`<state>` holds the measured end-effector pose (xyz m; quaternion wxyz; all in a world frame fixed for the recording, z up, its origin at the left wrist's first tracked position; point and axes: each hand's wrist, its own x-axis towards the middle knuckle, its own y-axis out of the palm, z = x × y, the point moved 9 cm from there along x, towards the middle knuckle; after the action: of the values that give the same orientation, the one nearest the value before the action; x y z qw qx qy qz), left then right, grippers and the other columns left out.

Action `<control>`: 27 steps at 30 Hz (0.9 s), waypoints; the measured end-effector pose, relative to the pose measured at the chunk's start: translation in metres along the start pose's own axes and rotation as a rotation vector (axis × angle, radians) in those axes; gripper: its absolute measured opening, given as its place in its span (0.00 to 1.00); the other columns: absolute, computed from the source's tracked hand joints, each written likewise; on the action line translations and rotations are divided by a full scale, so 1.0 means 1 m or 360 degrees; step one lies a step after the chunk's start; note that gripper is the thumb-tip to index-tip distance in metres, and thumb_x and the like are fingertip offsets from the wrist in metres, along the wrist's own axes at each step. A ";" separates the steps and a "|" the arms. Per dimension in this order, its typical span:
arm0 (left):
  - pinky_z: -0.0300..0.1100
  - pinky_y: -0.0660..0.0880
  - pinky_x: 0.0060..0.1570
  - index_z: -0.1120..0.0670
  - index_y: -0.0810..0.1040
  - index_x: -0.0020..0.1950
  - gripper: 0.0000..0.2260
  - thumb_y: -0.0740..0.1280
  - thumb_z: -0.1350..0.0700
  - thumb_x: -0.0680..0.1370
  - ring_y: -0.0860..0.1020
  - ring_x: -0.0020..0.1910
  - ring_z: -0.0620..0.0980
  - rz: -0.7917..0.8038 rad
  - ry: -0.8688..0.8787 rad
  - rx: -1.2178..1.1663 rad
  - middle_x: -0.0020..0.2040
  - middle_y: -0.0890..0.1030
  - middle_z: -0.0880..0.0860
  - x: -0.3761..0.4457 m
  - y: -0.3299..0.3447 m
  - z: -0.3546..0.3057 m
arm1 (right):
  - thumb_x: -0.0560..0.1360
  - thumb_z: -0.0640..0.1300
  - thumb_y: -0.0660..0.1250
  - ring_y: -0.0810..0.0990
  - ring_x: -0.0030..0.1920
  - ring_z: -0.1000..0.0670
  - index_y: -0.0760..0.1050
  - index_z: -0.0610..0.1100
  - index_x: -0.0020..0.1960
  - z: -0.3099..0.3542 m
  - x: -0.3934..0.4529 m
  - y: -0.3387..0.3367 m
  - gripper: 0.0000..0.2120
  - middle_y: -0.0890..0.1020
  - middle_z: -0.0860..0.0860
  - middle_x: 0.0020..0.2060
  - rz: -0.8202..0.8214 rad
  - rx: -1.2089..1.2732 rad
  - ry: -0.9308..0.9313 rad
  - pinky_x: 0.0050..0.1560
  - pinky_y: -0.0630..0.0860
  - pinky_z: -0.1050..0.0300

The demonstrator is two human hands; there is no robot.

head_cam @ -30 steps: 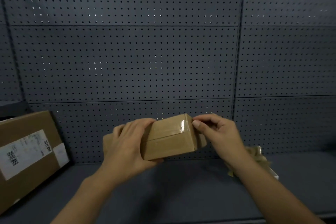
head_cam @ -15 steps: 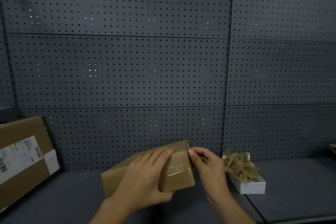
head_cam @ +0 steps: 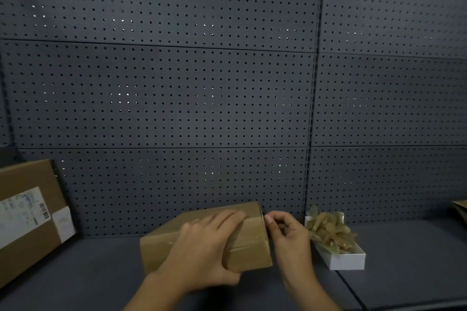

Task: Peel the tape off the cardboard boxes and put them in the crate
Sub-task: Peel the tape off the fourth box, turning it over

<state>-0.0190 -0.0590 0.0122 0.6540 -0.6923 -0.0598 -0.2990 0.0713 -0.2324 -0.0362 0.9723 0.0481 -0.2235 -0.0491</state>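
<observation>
1. Since a second ago, the small cardboard box (head_cam: 202, 237) is seen lowered from mid-air toward the shelf (head_cam: 404, 260), lower centre.
2. It is gripped over its top by the left hand (head_cam: 202, 252).
3. Its long axis is angled from lower left to upper right.
4. Tape (head_cam: 249, 237) at its right end is pinched by the right hand (head_cam: 285, 237); the strip could be torn if pulled sharply.
5. Peeled tape is heaped in a white tray (head_cam: 346, 261), lower right.

Left hand (head_cam: 202, 247) gripping, fingers spread flat; right hand (head_cam: 288, 232) fingertips pinched.
</observation>
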 end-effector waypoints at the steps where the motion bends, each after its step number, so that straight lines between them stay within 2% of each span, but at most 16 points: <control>1: 0.40 0.68 0.45 0.39 0.64 0.75 0.46 0.70 0.27 0.59 0.81 0.58 0.42 -0.0005 0.0003 0.0002 0.69 0.75 0.38 0.000 0.000 0.000 | 0.80 0.36 0.70 0.83 0.42 0.52 0.82 0.44 0.45 0.000 -0.001 0.000 0.06 0.86 0.49 0.39 -0.0010 -0.0025 -0.0009 0.43 0.78 0.60; 5: 0.43 0.68 0.46 0.37 0.61 0.76 0.46 0.69 0.29 0.60 0.78 0.64 0.42 0.0046 0.0000 -0.0004 0.73 0.71 0.36 -0.001 0.003 -0.001 | 0.82 0.36 0.67 0.80 0.38 0.56 0.79 0.43 0.46 0.001 -0.007 0.004 0.07 0.83 0.49 0.38 -0.0044 -0.0071 -0.0042 0.40 0.76 0.63; 10: 0.45 0.72 0.55 0.36 0.58 0.78 0.46 0.68 0.29 0.62 0.74 0.68 0.42 0.0069 0.0018 -0.0020 0.75 0.67 0.35 -0.007 0.004 0.000 | 0.83 0.37 0.64 0.77 0.37 0.58 0.77 0.43 0.46 -0.005 -0.014 0.011 0.08 0.81 0.48 0.38 0.0006 -0.0098 -0.0003 0.40 0.75 0.61; 16: 0.43 0.69 0.52 0.35 0.58 0.78 0.45 0.69 0.29 0.63 0.74 0.67 0.41 0.0042 0.0021 -0.0011 0.75 0.66 0.34 -0.014 0.001 0.001 | 0.85 0.43 0.61 0.78 0.42 0.51 0.75 0.45 0.49 -0.009 -0.021 0.018 0.07 0.81 0.49 0.42 0.0088 -0.0151 0.0051 0.43 0.74 0.56; 19: 0.43 0.70 0.53 0.35 0.59 0.77 0.44 0.70 0.29 0.64 0.74 0.66 0.40 0.0002 0.0004 -0.0051 0.73 0.68 0.34 -0.019 -0.003 0.006 | 0.84 0.44 0.66 0.82 0.45 0.54 0.78 0.47 0.51 0.001 -0.025 0.015 0.04 0.84 0.50 0.45 0.0088 -0.0053 -0.0027 0.47 0.78 0.57; 22: 0.43 0.69 0.52 0.34 0.58 0.76 0.44 0.71 0.28 0.64 0.73 0.65 0.37 -0.0014 -0.0035 -0.0067 0.72 0.68 0.32 -0.022 -0.007 0.012 | 0.81 0.42 0.70 0.84 0.52 0.52 0.83 0.49 0.53 0.006 -0.029 0.014 0.04 0.85 0.50 0.50 0.0141 0.0107 -0.0064 0.52 0.81 0.57; 27: 0.43 0.70 0.50 0.34 0.59 0.76 0.43 0.72 0.28 0.64 0.72 0.64 0.35 -0.0016 -0.0035 -0.0068 0.70 0.69 0.31 -0.026 -0.012 0.016 | 0.78 0.39 0.73 0.85 0.51 0.50 0.85 0.55 0.47 0.011 -0.029 0.015 0.10 0.85 0.50 0.48 0.0148 0.0151 -0.0138 0.51 0.80 0.59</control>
<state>-0.0408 -0.0344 0.0097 0.6367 -0.7092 -0.0640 -0.2960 0.0419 -0.2150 -0.0374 0.9595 0.0814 -0.2696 0.0046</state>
